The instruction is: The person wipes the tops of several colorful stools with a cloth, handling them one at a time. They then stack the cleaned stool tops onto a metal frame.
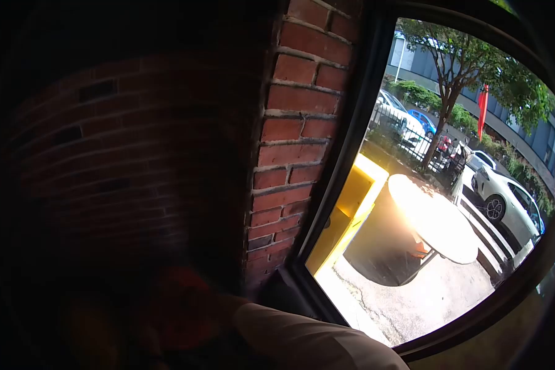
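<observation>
A light sleeve (317, 339) reaches in from the bottom right, and my right hand (225, 310) at its end fades into deep shadow. Its fingers are lost in the dark. Close by the hand is a dim reddish shape (182, 305), too dark to name; I cannot tell whether the hand holds it. A faint yellowish patch (92, 336) shows further left, low in the view. My left hand does not show.
A red brick wall (299, 102) stands beside a dark-framed window (327, 228). Through the glass are a yellow box-like object (336, 237), a round white table (435, 216), a tree (453, 80), a fence and parked cars (505, 200). Shadowed brickwork (123, 142) fills the left.
</observation>
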Action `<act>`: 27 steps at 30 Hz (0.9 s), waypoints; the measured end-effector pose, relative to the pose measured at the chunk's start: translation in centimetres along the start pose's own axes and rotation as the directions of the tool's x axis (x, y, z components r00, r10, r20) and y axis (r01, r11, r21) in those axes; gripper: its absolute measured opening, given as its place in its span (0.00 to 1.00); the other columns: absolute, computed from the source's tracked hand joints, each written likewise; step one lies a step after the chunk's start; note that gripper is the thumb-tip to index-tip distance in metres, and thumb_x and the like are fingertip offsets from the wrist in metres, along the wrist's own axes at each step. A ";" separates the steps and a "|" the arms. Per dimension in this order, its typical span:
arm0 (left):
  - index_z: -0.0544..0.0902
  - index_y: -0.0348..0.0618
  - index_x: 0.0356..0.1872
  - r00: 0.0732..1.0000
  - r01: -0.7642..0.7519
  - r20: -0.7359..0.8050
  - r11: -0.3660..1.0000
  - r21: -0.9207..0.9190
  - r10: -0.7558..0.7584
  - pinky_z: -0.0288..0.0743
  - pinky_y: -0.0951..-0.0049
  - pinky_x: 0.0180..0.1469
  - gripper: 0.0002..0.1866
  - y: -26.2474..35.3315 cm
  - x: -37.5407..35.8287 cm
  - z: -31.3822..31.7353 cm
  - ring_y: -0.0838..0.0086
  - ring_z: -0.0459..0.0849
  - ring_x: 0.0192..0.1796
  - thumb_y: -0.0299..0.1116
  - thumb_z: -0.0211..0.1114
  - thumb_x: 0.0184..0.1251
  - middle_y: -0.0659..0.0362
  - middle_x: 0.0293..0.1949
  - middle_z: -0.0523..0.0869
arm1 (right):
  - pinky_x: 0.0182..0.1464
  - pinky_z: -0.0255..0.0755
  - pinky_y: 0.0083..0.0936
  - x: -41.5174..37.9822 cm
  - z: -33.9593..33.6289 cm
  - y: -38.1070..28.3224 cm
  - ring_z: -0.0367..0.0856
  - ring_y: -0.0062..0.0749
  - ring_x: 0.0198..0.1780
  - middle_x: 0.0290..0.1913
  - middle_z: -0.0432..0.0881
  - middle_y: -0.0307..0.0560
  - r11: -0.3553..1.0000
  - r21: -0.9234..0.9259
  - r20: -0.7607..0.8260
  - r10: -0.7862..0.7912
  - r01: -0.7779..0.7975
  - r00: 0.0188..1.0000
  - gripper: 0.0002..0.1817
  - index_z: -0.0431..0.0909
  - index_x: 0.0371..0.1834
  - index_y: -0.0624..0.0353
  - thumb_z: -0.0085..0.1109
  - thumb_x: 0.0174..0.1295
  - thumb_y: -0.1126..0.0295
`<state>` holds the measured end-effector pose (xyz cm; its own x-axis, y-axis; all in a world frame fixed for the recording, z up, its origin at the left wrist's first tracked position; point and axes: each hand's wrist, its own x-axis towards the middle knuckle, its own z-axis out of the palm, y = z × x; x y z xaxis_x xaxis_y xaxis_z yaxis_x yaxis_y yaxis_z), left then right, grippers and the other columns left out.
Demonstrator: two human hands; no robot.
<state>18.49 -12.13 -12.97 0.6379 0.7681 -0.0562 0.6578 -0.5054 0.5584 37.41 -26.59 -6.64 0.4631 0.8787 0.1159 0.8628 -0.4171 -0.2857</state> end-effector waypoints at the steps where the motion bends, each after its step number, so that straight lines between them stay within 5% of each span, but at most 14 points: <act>1: 0.75 0.31 0.65 0.978 0.202 -0.018 0.972 -0.120 -0.206 0.75 0.46 0.62 0.34 5.1 -2.8 -4.0 0.42 0.82 0.60 0.56 0.49 0.80 0.37 0.60 0.83 | 0.79 0.48 0.57 -0.5 -1.8 0.0 0.56 0.54 0.80 0.79 0.62 0.51 0.993 0.012 0.019 0.118 -0.118 0.993 0.37 0.65 0.78 0.44 0.52 0.70 0.41; 2: 0.74 0.30 0.65 0.987 0.146 -0.039 0.977 -0.156 -0.154 0.75 0.46 0.62 0.34 5.3 -3.4 -4.2 0.40 0.81 0.61 0.56 0.47 0.80 0.35 0.59 0.82 | 0.79 0.48 0.57 -0.4 -2.9 -0.2 0.57 0.56 0.80 0.79 0.62 0.53 0.972 0.024 0.035 0.234 -0.235 0.972 0.37 0.64 0.79 0.44 0.53 0.70 0.42; 4: 0.74 0.27 0.64 0.996 0.026 -0.079 0.974 -0.226 -0.046 0.74 0.44 0.63 0.35 5.6 -3.7 -4.6 0.37 0.80 0.62 0.56 0.44 0.81 0.30 0.58 0.81 | 0.78 0.50 0.57 -0.2 -2.5 -0.3 0.58 0.57 0.79 0.78 0.62 0.56 0.973 -0.055 0.040 0.227 -0.224 0.973 0.37 0.63 0.79 0.45 0.52 0.70 0.43; 7: 0.74 0.27 0.63 0.989 0.145 0.014 0.970 -0.193 -0.145 0.74 0.46 0.63 0.36 4.7 -2.4 -3.3 0.38 0.80 0.62 0.57 0.44 0.80 0.31 0.58 0.81 | 0.76 0.53 0.56 -1.3 -2.2 -0.4 0.60 0.58 0.77 0.77 0.63 0.57 0.970 -0.066 0.050 0.238 -0.235 0.970 0.36 0.64 0.77 0.46 0.53 0.70 0.44; 17: 0.74 0.27 0.63 0.995 0.102 0.004 0.983 -0.155 -0.103 0.74 0.45 0.63 0.36 2.9 -2.4 -3.6 0.39 0.80 0.62 0.57 0.42 0.81 0.32 0.58 0.82 | 0.69 0.63 0.53 -3.9 -4.9 -0.1 0.68 0.58 0.69 0.72 0.67 0.59 0.962 -0.060 0.157 0.274 -0.267 0.949 0.32 0.68 0.72 0.49 0.55 0.69 0.47; 27: 0.72 0.26 0.67 0.990 0.139 0.054 0.962 -0.235 -0.130 0.72 0.45 0.66 0.36 4.8 -3.2 -4.4 0.38 0.79 0.64 0.55 0.41 0.82 0.32 0.61 0.80 | 0.62 0.72 0.50 -11.5 -1.8 -1.4 0.75 0.59 0.62 0.66 0.72 0.62 0.926 -0.128 -0.069 0.348 -0.355 0.935 0.28 0.72 0.67 0.52 0.56 0.69 0.51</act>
<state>17.90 -15.28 -6.46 0.5677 0.8050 -0.1724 0.6270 -0.2871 0.7242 31.23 -36.52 -5.91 0.7476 0.6599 0.0748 0.6607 -0.7277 -0.1842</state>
